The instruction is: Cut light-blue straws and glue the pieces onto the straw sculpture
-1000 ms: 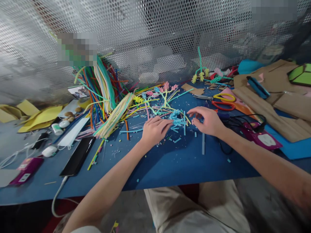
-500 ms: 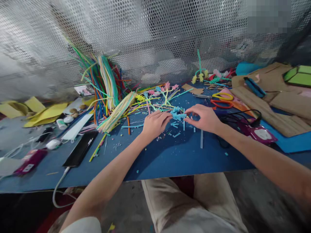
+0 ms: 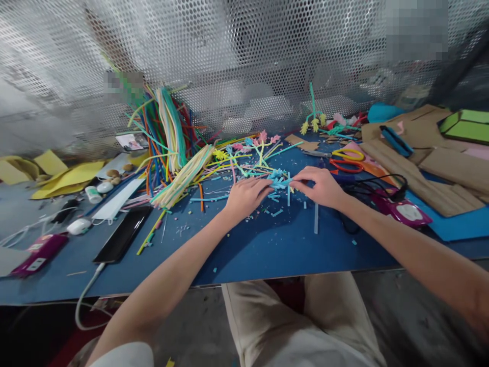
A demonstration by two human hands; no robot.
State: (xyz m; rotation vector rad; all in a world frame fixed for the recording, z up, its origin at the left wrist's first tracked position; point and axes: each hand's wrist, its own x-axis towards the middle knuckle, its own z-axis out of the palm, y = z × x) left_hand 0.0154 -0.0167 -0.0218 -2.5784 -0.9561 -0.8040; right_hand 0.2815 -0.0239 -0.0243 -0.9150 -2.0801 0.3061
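Between my two hands, just above the blue tabletop, is a light-blue pipe-cleaner flower piece (image 3: 280, 181) with short fuzzy branches. My left hand (image 3: 247, 196) pinches its left end between thumb and fingers. At its right end, the thumb and forefinger of my right hand (image 3: 319, 186) are closed on a blue tip. Short blue cut pieces (image 3: 277, 213) lie beneath and around my hands. Just behind my left hand is a tangle of pipe-cleaner stems with pink blossoms (image 3: 263, 137) and a yellow blossom (image 3: 219, 154).
A tall bundle of pipe cleaners (image 3: 168, 132) stands back left. Scissors with yellow and red handles (image 3: 347, 160) lie behind my right hand, near a purple device with a cable (image 3: 405, 209). A black phone (image 3: 124, 234) lies front left; cardboard (image 3: 424, 173) is at right. Perforated metal (image 3: 267, 61) closes the back.
My right fingertips have closed together on the right end of the blue piece and shifted slightly left and down. My left hand stays nearly in place, its fingers a little flatter.
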